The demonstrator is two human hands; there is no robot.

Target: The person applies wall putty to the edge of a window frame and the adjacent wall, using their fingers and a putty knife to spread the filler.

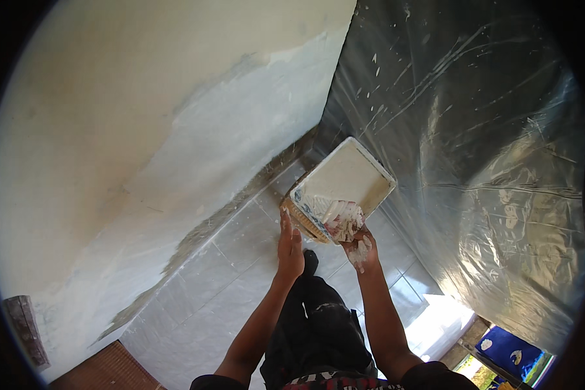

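A rectangular paint tray with pale, creamy paint in it is tilted in front of me, over the floor. Along its left side runs a tan, ridged edge. My left hand lies against that side, with its fingers stretched up along it. At the near right corner my right hand grips the tray, its back smeared with white paint and some of its fingers hidden. Inside the near end sits a white-smeared, reddish lump, whose kind I cannot make out.
On the left rises a wall with white patches over beige. Clear plastic sheeting, splashed with white, hangs on the right. Below lies a grey tiled floor. A blue thing shows at the lower right, and a reddish-brown surface at the lower left.
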